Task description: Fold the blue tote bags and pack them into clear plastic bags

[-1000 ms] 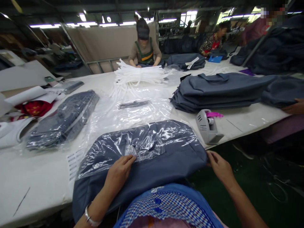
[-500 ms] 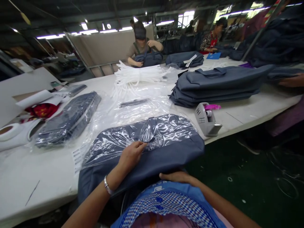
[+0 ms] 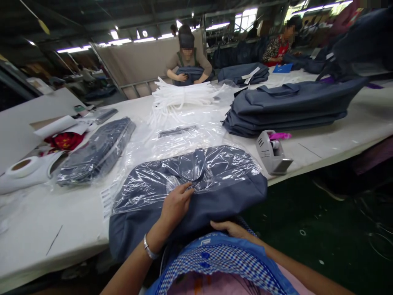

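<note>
A dark blue fabric bag (image 3: 227,205) lies across the table's near edge, its far half inside a clear plastic bag (image 3: 147,180). The fabric bag's handle shows under the film. My left hand (image 3: 176,205), wearing a silver bracelet, rests on top at the film's edge, its fingers stretched out and slightly apart. At the fabric bag's near lower edge is my right hand (image 3: 231,228). Its thumb points left along that edge, while the other fingers are hidden beneath the bag.
A tape dispenser (image 3: 272,153) stands right of the bag, before a stack of blue bags (image 3: 294,106). Left lies a wrapped bag (image 3: 96,149) near a white roll (image 3: 24,168). White strips (image 3: 184,96) lie beyond flat plastic. Co-workers (image 3: 188,61) sit across the table.
My left fingers have spread from a pinch at the film's edge, and the film around the handle has shifted. The co-worker opposite has lowered a raised hand. The view has turned slightly left.
</note>
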The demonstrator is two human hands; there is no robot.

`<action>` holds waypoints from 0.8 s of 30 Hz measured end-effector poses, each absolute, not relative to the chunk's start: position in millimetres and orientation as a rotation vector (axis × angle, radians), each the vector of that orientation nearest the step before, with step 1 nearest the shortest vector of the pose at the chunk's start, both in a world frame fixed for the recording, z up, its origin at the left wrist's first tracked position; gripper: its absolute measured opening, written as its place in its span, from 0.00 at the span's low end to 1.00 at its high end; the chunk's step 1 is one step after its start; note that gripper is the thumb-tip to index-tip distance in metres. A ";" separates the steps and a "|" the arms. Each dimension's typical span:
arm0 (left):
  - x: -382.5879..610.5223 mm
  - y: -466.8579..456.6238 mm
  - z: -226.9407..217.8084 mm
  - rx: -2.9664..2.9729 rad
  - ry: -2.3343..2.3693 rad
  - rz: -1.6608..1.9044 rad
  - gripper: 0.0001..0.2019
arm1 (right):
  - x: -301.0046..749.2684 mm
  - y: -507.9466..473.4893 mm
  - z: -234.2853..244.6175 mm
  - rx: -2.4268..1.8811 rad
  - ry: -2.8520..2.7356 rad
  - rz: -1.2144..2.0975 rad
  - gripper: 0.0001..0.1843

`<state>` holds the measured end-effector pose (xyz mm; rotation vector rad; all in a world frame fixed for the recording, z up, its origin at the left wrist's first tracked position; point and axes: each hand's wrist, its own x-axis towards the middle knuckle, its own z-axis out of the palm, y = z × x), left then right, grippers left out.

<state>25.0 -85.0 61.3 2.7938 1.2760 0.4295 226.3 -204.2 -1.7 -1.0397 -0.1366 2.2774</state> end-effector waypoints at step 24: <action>38.8 -123.6 86.9 2.681 1.337 0.116 0.54 | 206.8 -165.4 28.5 -0.658 -0.362 1.844 0.23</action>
